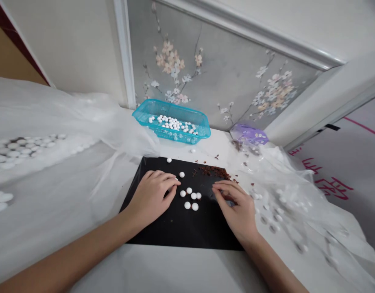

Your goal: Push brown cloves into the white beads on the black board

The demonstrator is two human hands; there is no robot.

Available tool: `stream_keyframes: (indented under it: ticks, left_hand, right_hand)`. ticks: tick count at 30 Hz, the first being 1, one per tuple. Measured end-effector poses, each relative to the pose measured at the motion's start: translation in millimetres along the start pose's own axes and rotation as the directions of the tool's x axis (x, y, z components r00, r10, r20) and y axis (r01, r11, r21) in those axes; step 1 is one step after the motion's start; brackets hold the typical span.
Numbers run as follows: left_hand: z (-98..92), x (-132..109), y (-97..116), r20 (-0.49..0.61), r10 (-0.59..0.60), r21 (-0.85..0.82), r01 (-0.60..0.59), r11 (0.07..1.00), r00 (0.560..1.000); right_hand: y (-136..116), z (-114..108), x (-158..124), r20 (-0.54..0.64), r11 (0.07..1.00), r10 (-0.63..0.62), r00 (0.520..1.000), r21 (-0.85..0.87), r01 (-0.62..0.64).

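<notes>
Over the left side of a black board [175, 232] is my left hand [155, 193], its fingers curled together. A sliver of a white ball [176, 179] peeks out at those fingertips; the rest is hidden behind them. My right hand [236, 205] hovers at the board's right side, thumb and fingertips pinched. Whatever that pinch holds is too small to make out. Between the hands lie several white balls [187, 205], some in pairs with small reddish-brown bits beside them. Beyond my right hand, small reddish-brown pieces [216, 171] are heaped on the board's far edge.
A blue plastic basket [202, 118] with many white balls stands at the back against the wall. Clear plastic bags with white balls spread on the left [92, 171] and right [300, 195]. A purple packet [250, 134] sits at the back right.
</notes>
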State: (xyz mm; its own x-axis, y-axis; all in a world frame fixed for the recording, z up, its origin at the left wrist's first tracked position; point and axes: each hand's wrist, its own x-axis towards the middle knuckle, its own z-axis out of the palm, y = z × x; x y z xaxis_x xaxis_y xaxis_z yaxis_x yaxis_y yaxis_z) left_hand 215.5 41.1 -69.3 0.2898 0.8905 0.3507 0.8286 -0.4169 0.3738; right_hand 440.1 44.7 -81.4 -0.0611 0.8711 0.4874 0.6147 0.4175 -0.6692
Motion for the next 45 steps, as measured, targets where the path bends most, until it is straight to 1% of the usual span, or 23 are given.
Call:
stream_keyframes:
  ticks: [2,4,6,8,9,10,12,14,15,17,21,24,26,30,34,38,41,45]
  left_hand:
    - [0.1,0,0,-0.010,0.007,-0.014,-0.007,1.000,1.000]
    - [-0.8,1,1,-0.031,-0.012,-0.080,0.010,0.997,0.999]
    - [-2.4,1,6,-0.057,-0.048,-0.222,0.035,0.974,0.997]
    - [-3.3,-1,14,-0.043,-0.105,-0.416,0.077,0.906,0.994]
    - [-3.2,-2,20,-0.007,-0.142,-0.519,0.118,0.846,0.990]
    - [-2.5,-4,25,0.054,-0.180,-0.620,0.174,0.765,0.982]
    - [0.3,-8,35,0.214,-0.229,-0.779,0.308,0.546,0.949]
    - [3.8,-11,43,0.359,-0.227,-0.849,0.418,0.323,0.905]
    - [5.4,-12,45,0.411,-0.214,-0.858,0.456,0.239,0.886]
    - [7.5,-12,47,0.478,-0.185,-0.855,0.503,0.125,0.858]
    - [9.8,-11,46,0.523,-0.139,-0.850,0.526,-0.015,0.841]
    - [11.2,-10,46,0.537,-0.149,-0.843,0.533,-0.069,0.830]
    - [11.6,-10,45,0.541,-0.166,-0.841,0.535,-0.081,0.825]
    - [11.5,-11,45,0.539,-0.175,-0.841,0.536,-0.069,0.824]
    - [10.4,-11,44,0.536,-0.165,-0.844,0.532,-0.070,0.828]
    - [10.6,-11,43,0.521,-0.166,-0.853,0.520,-0.056,0.837]
    - [11.7,-11,42,0.517,-0.166,-0.854,0.519,-0.037,0.840]
    - [12.4,-12,42,0.515,-0.186,-0.854,0.520,-0.028,0.837]
  right_hand:
    - [-2,1,-1,0.002,1.000,-0.006,1.000,0.011,0.006]
    - [-3,1,-2,0.009,1.000,-0.012,1.000,0.018,0.011]
    - [-5,0,-2,0.011,0.999,-0.022,1.000,0.023,0.022]
    - [-7,-2,-3,0.003,0.999,-0.025,1.000,0.026,0.025]
    - [-9,-2,-4,-0.007,0.999,-0.024,1.000,0.030,0.024]
    - [-10,-2,-5,-0.016,0.999,-0.021,1.000,0.036,0.021]
    - [-14,-3,-7,-0.032,0.998,-0.014,0.999,0.059,0.016]
    - [-18,-2,-9,-0.042,0.996,-0.012,0.999,0.089,0.016]
    - [-21,-2,-11,-0.047,0.994,-0.016,0.999,0.103,0.021]
    - [-25,-2,-13,-0.052,0.991,-0.048,0.997,0.122,0.054]
    - [-31,-2,-18,-0.014,0.983,-0.101,0.995,0.155,0.102]
    - [-33,-2,-21,-0.001,0.981,-0.109,0.994,0.163,0.108]
    - [-33,-1,-22,0.005,0.982,-0.119,0.993,0.150,0.116]
    - [-33,-1,-22,0.024,0.983,-0.121,0.992,0.143,0.117]
    - [-33,0,-23,0.042,0.974,-0.104,0.994,0.205,0.093]
    - [-32,0,-24,0.125,0.954,-0.106,0.986,0.293,0.066]
    - [-32,0,-24,0.170,0.946,-0.110,0.979,0.321,0.050]
    - [-31,3,-24,0.169,0.939,-0.122,0.978,0.340,0.059]
